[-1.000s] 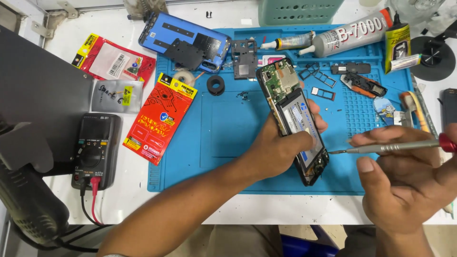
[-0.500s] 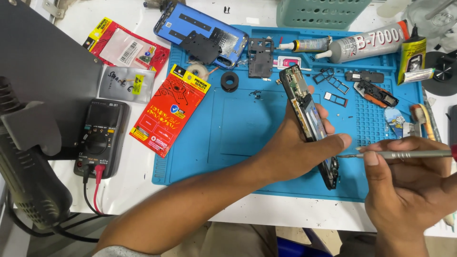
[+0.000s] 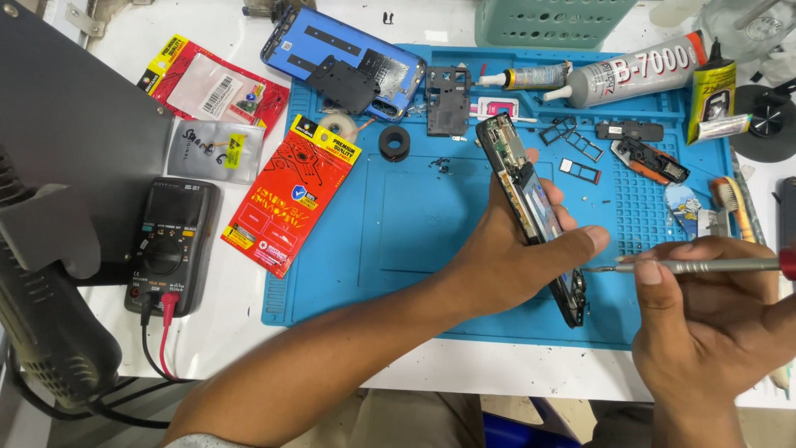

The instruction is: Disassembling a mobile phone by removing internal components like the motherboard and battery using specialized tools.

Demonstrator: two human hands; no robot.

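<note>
Left hand [image 3: 518, 257] wrapped around an opened phone [image 3: 531, 211], held on edge over the blue mat [image 3: 414, 241] — thumb across its lower half. Right hand [image 3: 705, 323] pinching a slim screwdriver [image 3: 696, 266], tip just beside the left thumb — near the phone's lower end. Beyond the left hand, a blue back cover [image 3: 344, 62]; beyond the right, a white glue tube [image 3: 638, 70].

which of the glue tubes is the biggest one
The large white glue tube lying along the top edge of the blue work mat. It is far thicker and longer than the slim clear tube to its left and the yellow-and-black tube to its right.
</note>
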